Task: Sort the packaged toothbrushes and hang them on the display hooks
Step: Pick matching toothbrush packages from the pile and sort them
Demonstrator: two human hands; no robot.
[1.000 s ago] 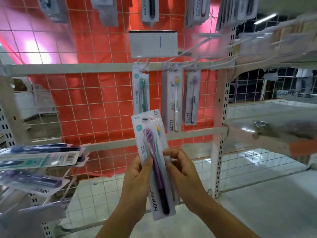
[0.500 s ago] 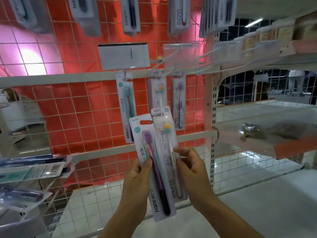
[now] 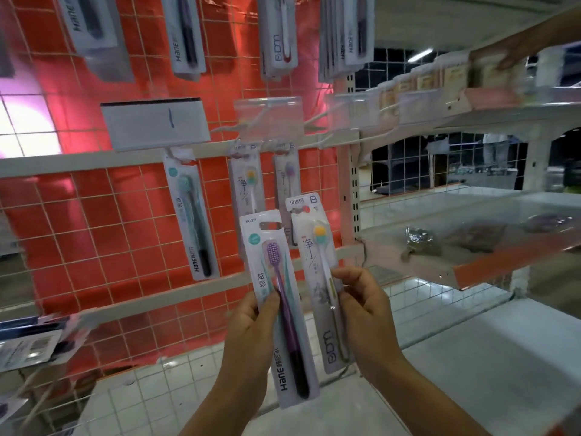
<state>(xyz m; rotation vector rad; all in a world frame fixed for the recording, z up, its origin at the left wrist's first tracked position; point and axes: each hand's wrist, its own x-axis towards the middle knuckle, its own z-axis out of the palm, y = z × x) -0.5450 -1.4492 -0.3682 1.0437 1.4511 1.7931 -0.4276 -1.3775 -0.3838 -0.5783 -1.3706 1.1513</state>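
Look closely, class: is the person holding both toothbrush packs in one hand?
No: the left hand grips the purple Hane toothbrush pack, while the right hand pinches the yellow-headed BDM toothbrush pack.

A purple-headed brush in a white Hane pack sits at nine o'clock of the yellow-and-green-headed BDM pack, before a white-wire grid on red.

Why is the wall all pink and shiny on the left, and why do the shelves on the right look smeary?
In the head view, light glares pink-white off the red tiled wall at left; the right-hand shelf is motion-blurred and bowed by the wide lens; the two toothbrush packs in the left hand and right hand stay fairly sharp.
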